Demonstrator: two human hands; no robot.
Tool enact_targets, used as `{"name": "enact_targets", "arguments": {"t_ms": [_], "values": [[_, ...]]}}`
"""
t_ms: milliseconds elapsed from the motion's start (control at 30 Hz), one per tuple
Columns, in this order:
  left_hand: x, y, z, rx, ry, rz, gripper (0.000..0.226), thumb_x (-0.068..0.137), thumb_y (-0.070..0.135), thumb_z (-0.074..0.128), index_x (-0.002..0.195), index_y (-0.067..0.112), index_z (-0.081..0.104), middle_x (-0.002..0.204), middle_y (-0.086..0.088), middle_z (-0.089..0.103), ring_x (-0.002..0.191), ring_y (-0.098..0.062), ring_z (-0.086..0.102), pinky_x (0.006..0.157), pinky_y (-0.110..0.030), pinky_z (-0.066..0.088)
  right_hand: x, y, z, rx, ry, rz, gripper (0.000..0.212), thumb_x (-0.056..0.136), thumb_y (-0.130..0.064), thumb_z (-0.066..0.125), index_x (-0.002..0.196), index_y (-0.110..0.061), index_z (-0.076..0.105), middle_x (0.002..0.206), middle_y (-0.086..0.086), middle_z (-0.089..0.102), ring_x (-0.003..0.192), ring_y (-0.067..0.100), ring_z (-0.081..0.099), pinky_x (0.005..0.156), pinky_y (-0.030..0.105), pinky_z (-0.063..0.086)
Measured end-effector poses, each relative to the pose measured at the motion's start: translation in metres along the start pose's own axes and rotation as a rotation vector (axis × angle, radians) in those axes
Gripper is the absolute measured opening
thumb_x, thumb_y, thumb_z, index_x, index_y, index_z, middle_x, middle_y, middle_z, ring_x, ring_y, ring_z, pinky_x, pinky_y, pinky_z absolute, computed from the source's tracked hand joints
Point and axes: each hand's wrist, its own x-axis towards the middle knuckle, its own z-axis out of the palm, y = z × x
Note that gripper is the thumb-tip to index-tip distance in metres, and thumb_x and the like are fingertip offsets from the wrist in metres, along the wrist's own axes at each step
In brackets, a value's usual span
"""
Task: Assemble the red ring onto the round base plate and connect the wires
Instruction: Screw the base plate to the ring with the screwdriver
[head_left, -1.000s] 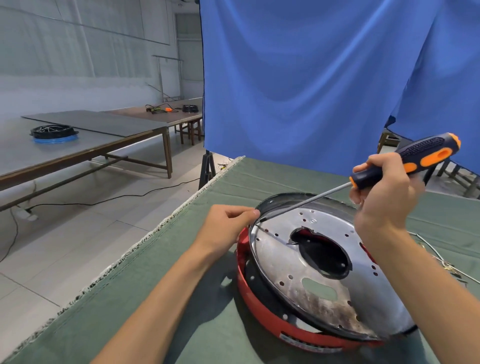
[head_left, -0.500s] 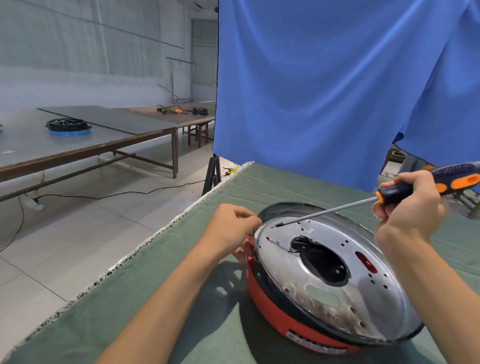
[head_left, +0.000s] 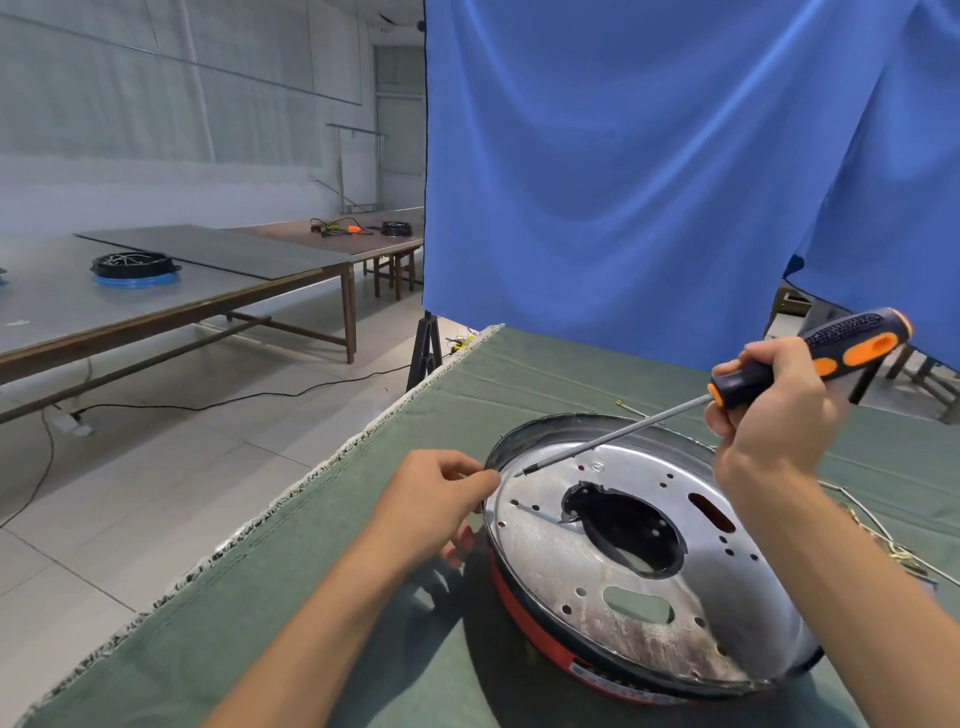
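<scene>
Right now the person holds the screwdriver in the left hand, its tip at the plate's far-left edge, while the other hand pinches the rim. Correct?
Not quite. The head view shows the screwdriver gripped in the right hand, not the left. Its tip does sit at the far-left edge of the round base plate, and it is the left hand that pinches the rim there, above the red ring.

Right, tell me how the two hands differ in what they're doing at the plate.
The right hand is raised above the round base plate and grips the screwdriver by its black and orange handle; the left hand sits low at the plate's left rim, its fingertips pinching there. The right hand carries a tool, the left none that I can make out. Both work the same plate, which sits in the red ring.
</scene>
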Motion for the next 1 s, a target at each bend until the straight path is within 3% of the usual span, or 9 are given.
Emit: {"name": "enact_targets", "arguments": {"t_ms": [300,500,1000], "values": [[0.004,-0.007,0.006,0.006,-0.011,0.039,0.021,0.087,0.017,0.057,0.074,0.008,0.070,0.040,-0.007,0.050,0.026,-0.019,0.042,0.030,-0.017,0.029,-0.003,0.003,0.007,-0.031,-0.131,-0.027,0.022,0.068,-0.015,0.055,0.049,-0.019,0.044,0.043,-0.002,0.048,0.040,0.013,0.046,0.040,0.014,0.030],[-0.002,-0.003,0.007,0.041,-0.051,0.063,0.026,0.090,0.010,0.051,0.079,-0.011,0.062,0.039,-0.008,0.050,0.025,-0.018,0.043,0.029,-0.017,0.031,-0.004,0.001,0.008,-0.029,-0.179,-0.038,0.023,0.066,-0.016,0.056,0.045,-0.021,0.046,0.044,-0.001,0.049,0.041,0.013,0.046,0.039,0.014,0.030],[-0.003,-0.001,0.005,0.011,-0.034,0.064,0.030,0.093,0.013,0.052,0.081,-0.012,0.062,0.037,-0.005,0.049,0.026,-0.019,0.043,0.029,-0.019,0.033,-0.012,-0.006,0.010,-0.041,-0.251,-0.054,0.027,0.067,-0.014,0.055,0.041,-0.020,0.047,0.042,-0.001,0.047,0.038,0.014,0.042,0.039,0.015,0.029]]}}
